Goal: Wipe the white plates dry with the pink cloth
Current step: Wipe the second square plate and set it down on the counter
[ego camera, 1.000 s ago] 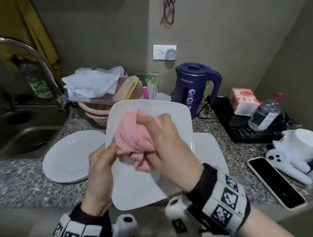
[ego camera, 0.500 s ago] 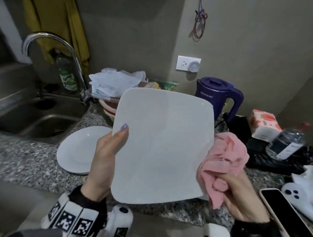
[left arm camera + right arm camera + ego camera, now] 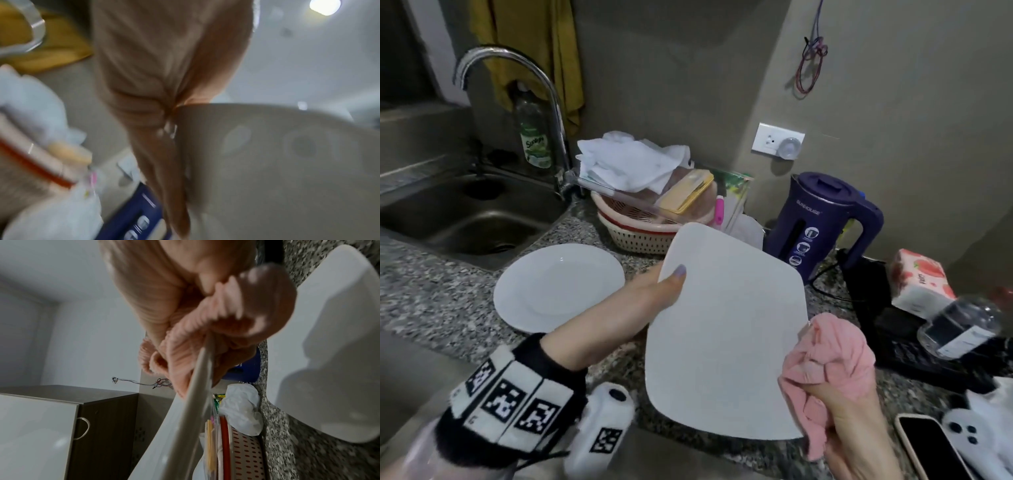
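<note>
I hold a white square plate (image 3: pixel 726 332) tilted up above the counter. My left hand (image 3: pixel 654 298) grips its left edge, thumb on the face. The plate's underside (image 3: pixel 287 162) shows beside my left hand (image 3: pixel 164 81) in the left wrist view. My right hand (image 3: pixel 859 428) clutches the bunched pink cloth (image 3: pixel 832 363) against the plate's right edge. In the right wrist view the pink cloth (image 3: pixel 205 331) wraps over the plate's rim (image 3: pixel 195 394). A round white plate (image 3: pixel 558 287) lies flat on the counter to the left. Another square white plate (image 3: pixel 329 353) lies on the counter below.
A sink (image 3: pixel 465 219) with a tap (image 3: pixel 517 85) is at the left. Behind the plates stand a basket (image 3: pixel 640 226) with white bags and a purple kettle (image 3: pixel 822 219). A tissue pack (image 3: pixel 921 284), bottle (image 3: pixel 962 325) and phone (image 3: pixel 935 448) are at the right.
The cloth left the plate's face and went to its right edge. The plate was turned and lowered to the right, and the view swung left toward the sink.
</note>
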`<state>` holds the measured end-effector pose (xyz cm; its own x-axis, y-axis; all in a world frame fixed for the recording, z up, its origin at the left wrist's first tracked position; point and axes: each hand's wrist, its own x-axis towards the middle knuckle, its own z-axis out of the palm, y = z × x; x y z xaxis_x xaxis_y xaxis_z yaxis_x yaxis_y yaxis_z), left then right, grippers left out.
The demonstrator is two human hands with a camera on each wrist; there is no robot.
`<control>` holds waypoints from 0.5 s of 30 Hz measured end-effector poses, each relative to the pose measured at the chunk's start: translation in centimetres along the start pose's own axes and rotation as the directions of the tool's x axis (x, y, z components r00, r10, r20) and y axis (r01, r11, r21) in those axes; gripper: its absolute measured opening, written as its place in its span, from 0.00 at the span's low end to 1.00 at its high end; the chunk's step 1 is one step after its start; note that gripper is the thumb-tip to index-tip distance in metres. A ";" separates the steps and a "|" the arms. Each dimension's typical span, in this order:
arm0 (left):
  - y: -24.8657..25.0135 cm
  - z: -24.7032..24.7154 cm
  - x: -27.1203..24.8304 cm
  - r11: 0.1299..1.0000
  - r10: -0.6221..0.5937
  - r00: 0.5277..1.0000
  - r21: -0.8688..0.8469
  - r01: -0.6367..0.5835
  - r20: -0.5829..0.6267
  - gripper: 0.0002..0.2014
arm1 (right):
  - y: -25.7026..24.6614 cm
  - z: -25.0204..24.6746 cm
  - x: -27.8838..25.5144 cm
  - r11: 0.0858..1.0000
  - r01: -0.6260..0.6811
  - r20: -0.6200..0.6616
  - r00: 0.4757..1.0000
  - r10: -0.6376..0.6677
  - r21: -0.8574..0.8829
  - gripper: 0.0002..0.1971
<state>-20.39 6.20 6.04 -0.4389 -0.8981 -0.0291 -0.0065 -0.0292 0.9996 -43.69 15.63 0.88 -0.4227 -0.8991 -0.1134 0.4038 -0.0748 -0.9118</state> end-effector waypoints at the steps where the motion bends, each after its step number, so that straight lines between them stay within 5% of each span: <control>1: 0.1 0.0 -0.4 0.998 -0.023 1.000 -0.051 0.024 0.021 0.13 | -0.1 0.1 0.0 1.000 -0.003 0.005 1.000 0.003 -0.004 0.38; 9: -1.7 1.0 -1.3 0.973 -0.036 0.989 -0.230 0.002 -0.141 0.15 | -2.2 1.3 0.1 0.967 0.181 0.093 0.982 -0.167 -0.177 0.21; 15: -1.3 0.0 -0.7 0.941 -0.041 0.986 -0.338 -0.016 -0.162 0.19 | -2.6 2.4 -0.5 0.852 0.390 0.071 0.918 -0.391 -0.350 0.40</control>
<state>-20.12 6.88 4.77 -0.2866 -0.9554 -0.0709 0.3042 -0.1610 0.9389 -42.56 15.22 4.30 -0.4879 -0.8266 0.2804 -0.1048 -0.2634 -0.9590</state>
